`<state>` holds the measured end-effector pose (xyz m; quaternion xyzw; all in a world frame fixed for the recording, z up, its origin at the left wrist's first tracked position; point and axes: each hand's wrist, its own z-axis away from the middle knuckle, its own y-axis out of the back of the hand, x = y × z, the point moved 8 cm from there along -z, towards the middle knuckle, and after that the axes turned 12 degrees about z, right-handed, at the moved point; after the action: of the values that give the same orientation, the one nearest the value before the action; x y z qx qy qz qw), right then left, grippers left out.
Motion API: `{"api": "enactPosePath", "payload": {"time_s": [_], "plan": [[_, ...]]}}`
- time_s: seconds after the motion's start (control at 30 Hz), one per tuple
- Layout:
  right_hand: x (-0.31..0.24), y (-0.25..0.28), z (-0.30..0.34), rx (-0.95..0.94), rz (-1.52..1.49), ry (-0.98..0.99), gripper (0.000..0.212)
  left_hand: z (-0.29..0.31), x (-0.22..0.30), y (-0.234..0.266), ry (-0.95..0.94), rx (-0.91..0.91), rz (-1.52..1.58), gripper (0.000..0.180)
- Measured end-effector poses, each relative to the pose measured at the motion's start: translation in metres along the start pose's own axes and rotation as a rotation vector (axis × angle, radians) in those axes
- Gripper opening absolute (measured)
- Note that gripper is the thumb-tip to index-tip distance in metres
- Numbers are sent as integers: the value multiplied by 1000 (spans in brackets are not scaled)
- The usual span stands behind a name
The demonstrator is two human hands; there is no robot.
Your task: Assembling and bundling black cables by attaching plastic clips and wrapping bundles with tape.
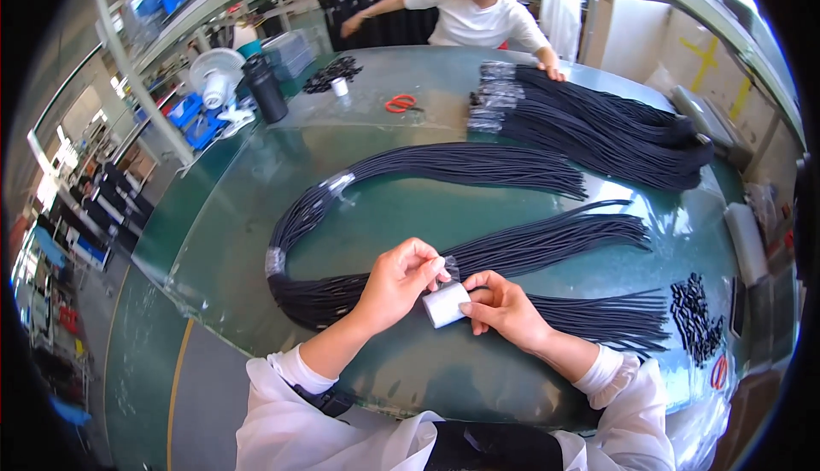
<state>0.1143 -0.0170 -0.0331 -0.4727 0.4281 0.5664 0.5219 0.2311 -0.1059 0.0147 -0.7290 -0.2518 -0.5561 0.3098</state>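
My right hand (506,309) grips a small whitish roll of clear film (446,305), thumb across its end. Closed in a pinch, my left hand (403,280) holds a loose piece of clear film (451,266) just above the roll. Behind and beneath both hands lies a long bundle of black cords (320,296), bent in a U with its loose ends toward the right. Clear wraps (338,182) bind the bundle in places around the bend. Whether the film between my hands touches the cords I cannot tell.
A green table (231,274) bears wrapped black cord bundles (589,121), red-handled scissors (400,105), a dark bottle (265,88) and small black pieces (697,319). Across it a person (478,10) rests one hand on the bundles. More red-handled scissors (718,372) lie at right.
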Motion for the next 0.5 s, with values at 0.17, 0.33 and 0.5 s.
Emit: {"api": "enactPosePath", "payload": {"time_s": [0.17, 0.33, 0.5], "plan": [[-5, -22, 1, -59, 12, 87, 43, 8, 0, 35, -6, 73, -79, 8], [-28, -48, 14, -57, 172, 227, 46, 5, 12, 69, 229, 101, -76, 12], [-21, -66, 3, -107, 345, 345, 45, -7, 5, 91, 267, 162, -168, 15]]}}
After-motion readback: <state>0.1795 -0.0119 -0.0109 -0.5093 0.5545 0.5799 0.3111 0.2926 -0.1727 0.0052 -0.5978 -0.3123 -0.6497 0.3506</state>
